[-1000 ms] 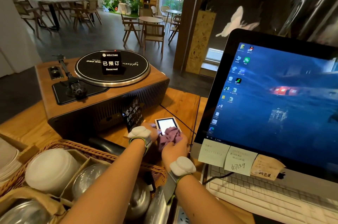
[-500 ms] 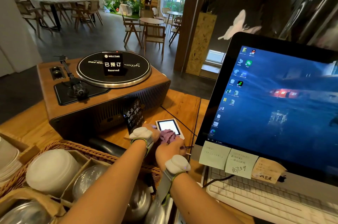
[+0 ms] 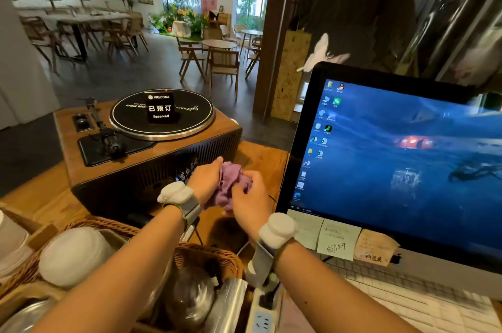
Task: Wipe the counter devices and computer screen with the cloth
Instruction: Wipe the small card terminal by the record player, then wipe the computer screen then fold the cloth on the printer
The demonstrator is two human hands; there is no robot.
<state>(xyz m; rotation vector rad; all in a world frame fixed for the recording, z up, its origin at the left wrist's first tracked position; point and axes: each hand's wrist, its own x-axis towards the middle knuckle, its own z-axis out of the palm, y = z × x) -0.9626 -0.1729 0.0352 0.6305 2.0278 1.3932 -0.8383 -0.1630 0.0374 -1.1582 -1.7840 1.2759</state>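
Lifted off the small screen device it was wiping, the purple cloth (image 3: 231, 183) now sits bunched between my left hand (image 3: 205, 180) and right hand (image 3: 250, 197), both gripping it above the wooden counter (image 3: 260, 153), just beside the computer screen (image 3: 407, 159)

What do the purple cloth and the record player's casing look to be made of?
Purple cloth: soft napped fabric, likely microfibre, bunched between both hands. Record player: casing looks like satin wood or wood veneer, grain visible, with a dark ribbed front.
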